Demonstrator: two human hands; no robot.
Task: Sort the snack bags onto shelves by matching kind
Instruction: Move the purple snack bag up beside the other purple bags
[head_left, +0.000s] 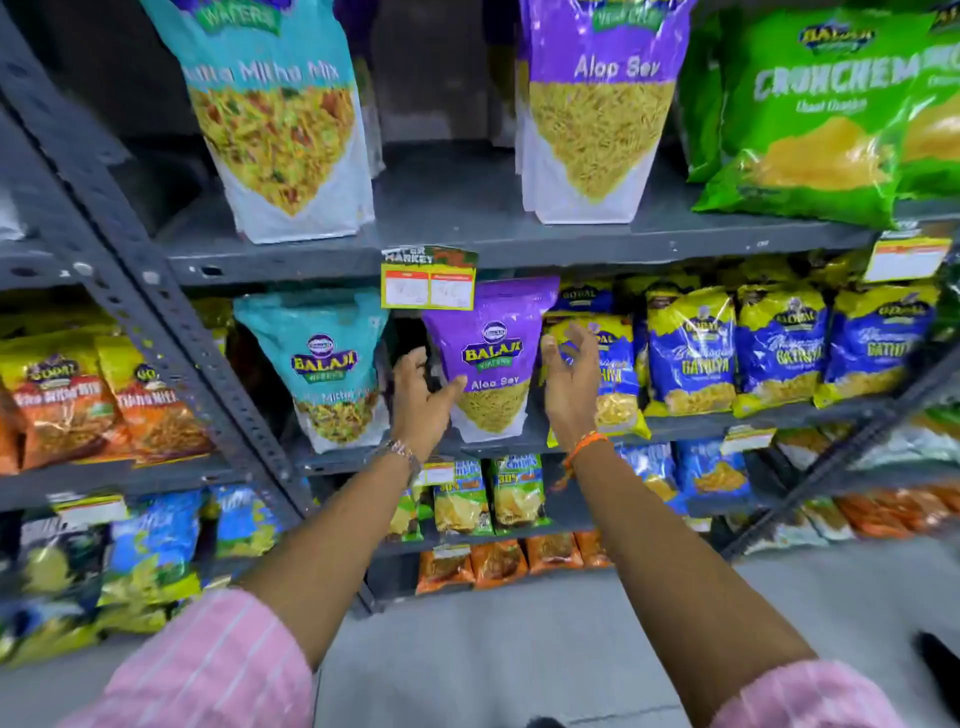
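Purple Aloo Sev bag (488, 358) upright on shelf (519, 244); left hand (421, 400) thumb touching, right hand (569, 374) open beside; price tag (428, 283) hides top corner.

A yellow price tag (429, 283) with a green header hangs just above the left hand (421, 400). Another tag (906, 260) sits up and far right of the right hand (571, 384). Grey floor (519, 649) lies below both, with a dark object (940, 670) at lower right.
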